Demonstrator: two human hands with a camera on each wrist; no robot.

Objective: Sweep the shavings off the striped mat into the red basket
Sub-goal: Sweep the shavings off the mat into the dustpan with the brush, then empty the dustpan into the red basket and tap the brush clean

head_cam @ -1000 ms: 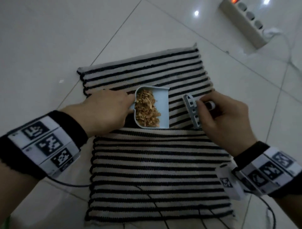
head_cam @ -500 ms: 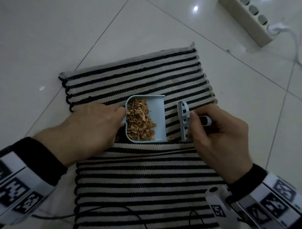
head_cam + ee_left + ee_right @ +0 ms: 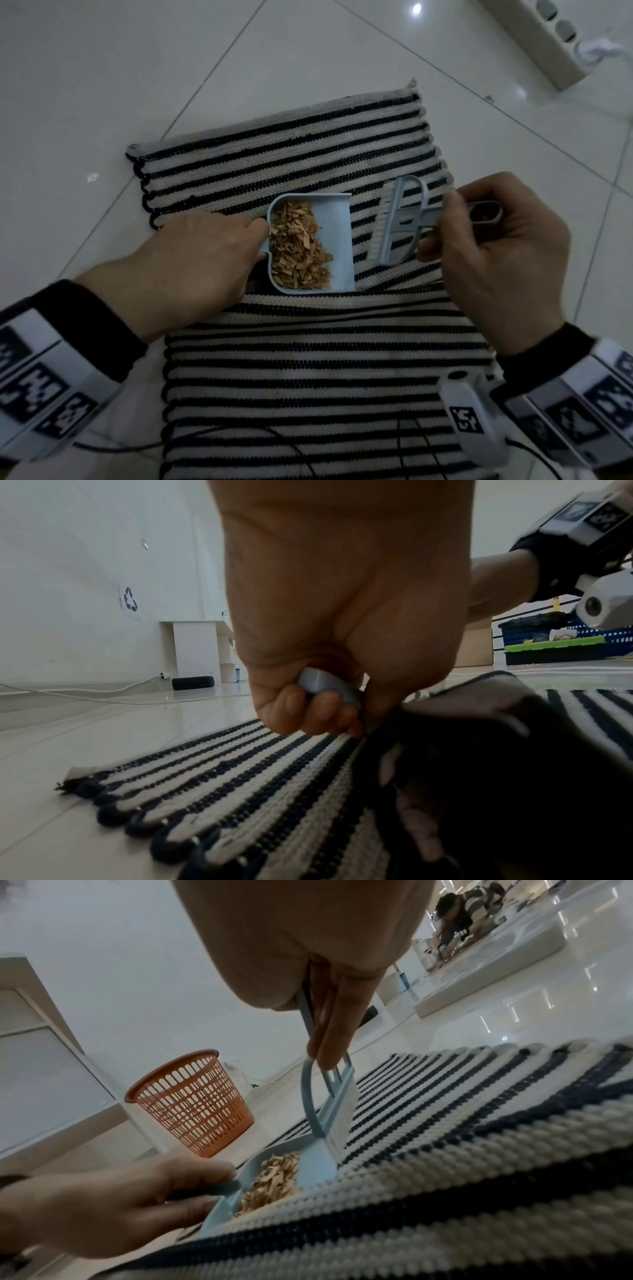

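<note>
Gripping the dustpan (image 3: 310,245) handle, your left hand (image 3: 191,263) keeps shavings (image 3: 296,246) level; your right hand (image 3: 493,253) pinches the brush (image 3: 399,222) beside it.

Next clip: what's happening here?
A person kneels over a black-and-white striped mat. The left hand holds a pale blue plastic dustpan heaped with tan wood shavings; the right hand holds a matching blue hand brush beside it. The red mesh basket stands off the mat, not yet filled.
</note>
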